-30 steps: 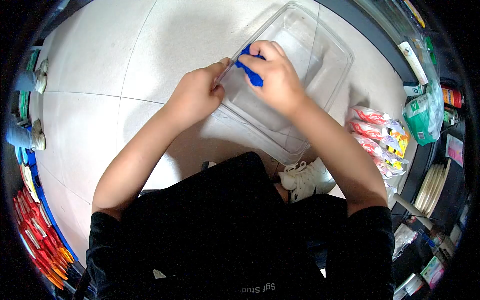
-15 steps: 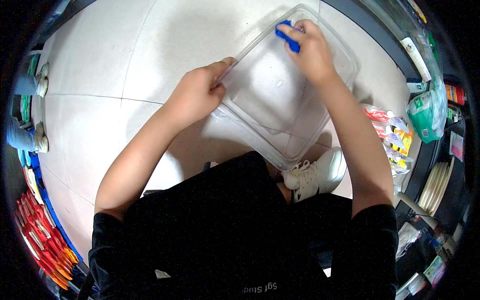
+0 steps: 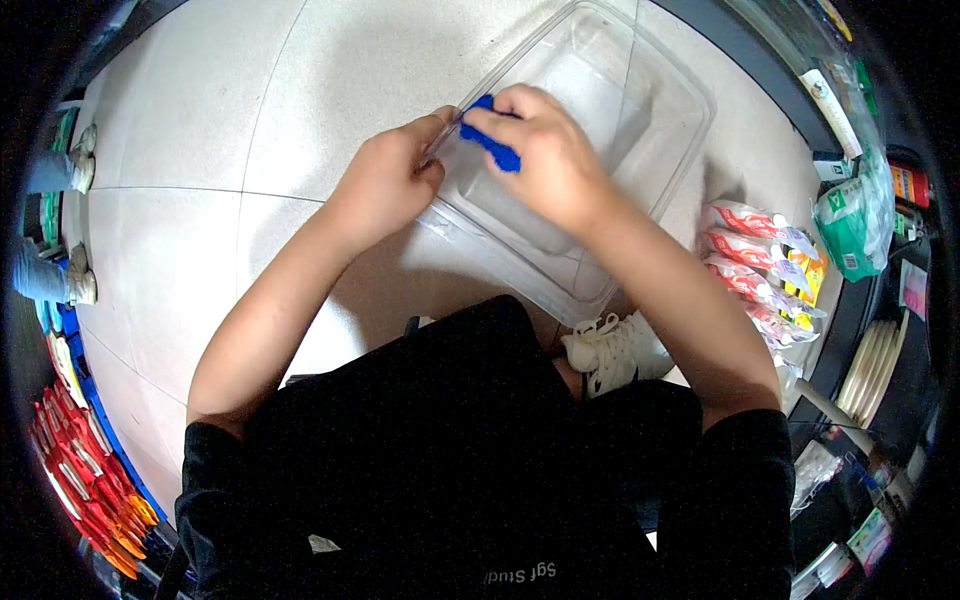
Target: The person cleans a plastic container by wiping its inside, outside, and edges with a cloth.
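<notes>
A clear plastic container [image 3: 640, 190] is held tilted over the floor in front of me. My left hand [image 3: 395, 180] is closed round its left rim, thumb on the near side. In my right hand [image 3: 545, 150] is a bunched blue cloth [image 3: 490, 135], pressed against the container's inner side close to the left rim, a short way from my left hand. The fingers lie over the cloth and hide part of it. The container's near corner hangs just above my white shoe [image 3: 620, 355].
Pale floor tiles [image 3: 170, 240] spread to the left. Red-and-white packets [image 3: 750, 250] stand at the right beside a green bag [image 3: 850, 225] and shelving. Red-and-orange packaged goods [image 3: 90, 470] line the lower left. Another person's shoes [image 3: 82, 275] show at the far left.
My right hand has moved the blue cloth left and toward me, from the container's far end to near my left hand. The container has shifted slightly; my left hand keeps its hold.
</notes>
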`<state>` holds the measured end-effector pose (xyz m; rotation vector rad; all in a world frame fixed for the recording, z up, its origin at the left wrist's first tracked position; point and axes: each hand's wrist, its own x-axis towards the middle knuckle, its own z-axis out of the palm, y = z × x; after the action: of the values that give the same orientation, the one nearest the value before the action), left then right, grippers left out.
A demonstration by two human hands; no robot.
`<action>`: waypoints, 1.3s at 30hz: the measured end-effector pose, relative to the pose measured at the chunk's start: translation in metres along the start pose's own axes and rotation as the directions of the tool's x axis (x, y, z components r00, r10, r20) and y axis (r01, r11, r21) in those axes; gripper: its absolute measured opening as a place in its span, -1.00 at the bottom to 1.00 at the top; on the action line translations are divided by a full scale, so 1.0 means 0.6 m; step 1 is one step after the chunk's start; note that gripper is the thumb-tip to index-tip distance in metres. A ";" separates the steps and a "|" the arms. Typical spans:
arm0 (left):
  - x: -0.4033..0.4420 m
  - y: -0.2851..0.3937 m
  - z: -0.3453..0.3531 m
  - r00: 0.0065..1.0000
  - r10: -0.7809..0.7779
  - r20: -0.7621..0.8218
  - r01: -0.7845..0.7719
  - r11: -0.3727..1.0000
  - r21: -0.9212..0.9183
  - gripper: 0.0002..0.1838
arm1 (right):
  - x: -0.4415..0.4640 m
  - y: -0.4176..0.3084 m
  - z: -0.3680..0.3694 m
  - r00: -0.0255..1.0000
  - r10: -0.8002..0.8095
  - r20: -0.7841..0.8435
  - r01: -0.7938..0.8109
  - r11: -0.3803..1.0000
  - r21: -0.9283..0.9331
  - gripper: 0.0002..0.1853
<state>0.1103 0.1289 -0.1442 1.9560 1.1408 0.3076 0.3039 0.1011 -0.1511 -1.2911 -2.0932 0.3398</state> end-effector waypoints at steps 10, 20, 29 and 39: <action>0.001 -0.001 0.009 0.993 0.089 -0.076 -0.089 0.996 0.008 -0.42 | -0.020 -0.032 0.026 0.989 0.113 0.092 -0.138 0.927 0.348 -0.66; -0.031 0.014 -0.005 0.998 -0.007 0.065 0.028 0.942 -0.335 -0.29 | -0.033 -0.019 -0.027 0.706 0.477 0.524 -0.515 -0.163 0.842 -0.73; -0.035 0.019 -0.012 0.996 -0.025 0.082 0.046 0.966 -0.255 -0.52 | -0.042 -0.005 -0.053 0.678 0.424 0.600 -0.493 -0.344 0.799 -0.72; -0.032 0.006 -0.008 0.993 -0.058 0.106 0.090 0.942 -0.322 -0.74 | -0.041 0.011 -0.066 0.689 0.413 0.595 -0.481 -0.354 0.802 -0.73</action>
<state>0.0993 0.1152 -0.1348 1.6156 1.0268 0.3369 0.3419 0.0783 -0.1342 -0.8732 -0.4247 1.9340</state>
